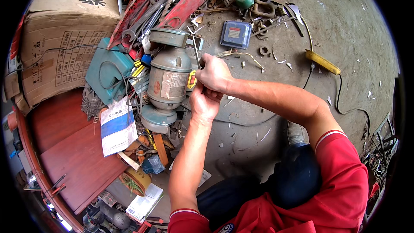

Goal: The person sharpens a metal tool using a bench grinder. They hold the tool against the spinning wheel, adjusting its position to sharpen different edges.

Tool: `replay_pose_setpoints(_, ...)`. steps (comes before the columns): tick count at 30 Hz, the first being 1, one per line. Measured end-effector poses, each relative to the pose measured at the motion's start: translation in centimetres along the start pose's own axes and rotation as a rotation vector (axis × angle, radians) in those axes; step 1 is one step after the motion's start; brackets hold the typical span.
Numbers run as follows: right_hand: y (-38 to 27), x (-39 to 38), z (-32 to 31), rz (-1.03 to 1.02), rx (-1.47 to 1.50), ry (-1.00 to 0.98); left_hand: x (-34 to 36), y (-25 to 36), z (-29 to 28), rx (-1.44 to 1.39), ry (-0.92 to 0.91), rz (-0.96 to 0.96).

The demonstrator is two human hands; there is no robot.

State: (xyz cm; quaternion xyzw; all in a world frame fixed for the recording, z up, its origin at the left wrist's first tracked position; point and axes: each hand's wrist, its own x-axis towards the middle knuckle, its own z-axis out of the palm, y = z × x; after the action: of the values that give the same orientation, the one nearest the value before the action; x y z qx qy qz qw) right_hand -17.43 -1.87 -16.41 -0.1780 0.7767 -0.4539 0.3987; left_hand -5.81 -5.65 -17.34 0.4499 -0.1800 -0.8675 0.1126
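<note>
A grey-green bench grinder (170, 77) with a round wheel housing at each end stands on the floor left of my hands. A yellow-rimmed red switch (192, 80) sits on its near side. My right hand (214, 74) is closed round a thin metal rod (196, 51), which points away from me beside the far wheel housing (169, 37). Just below, my left hand (204, 103) has its fingers curled up close under the right hand. What the left fingers hold, if anything, is hidden.
Left stand a cardboard box (69, 47), a teal case (110, 71) and a reddish wooden board (77, 155). A red toolbox (185, 6) with wrenches lies beyond the grinder. A blue-grey square box (236, 34) and yellow corded switch (322, 62) rest on the littered floor.
</note>
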Motion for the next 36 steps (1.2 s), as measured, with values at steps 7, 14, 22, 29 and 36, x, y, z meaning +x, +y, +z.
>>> replay_pose_setpoints(7, -0.1, 0.3, 0.0, -0.025, 0.002, 0.021, 0.8, 0.5, -1.1, 0.055, -0.144, -0.003)
replay_pose_setpoints(14, 0.3, 0.7, 0.4, -0.049, -0.012, 0.052, 0.8, 0.5, -0.4, 0.035, -0.021, 0.011)
replay_pose_setpoints(22, 0.6, 1.0, 0.5, -0.032, 0.016, 0.061, 0.8, 0.9, 0.6, 0.064, 0.029, 0.006)
replay_pose_setpoints(29, 0.4, 1.5, 1.0, -0.035, 0.044, 0.081, 3.3, 1.4, -3.3, 0.064, -0.16, 0.002)
replay_pose_setpoints(36, 0.9, 2.0, 1.3, -0.048, 0.064, 0.114, 3.2, 1.2, -1.3, 0.08, -0.034, 0.05)
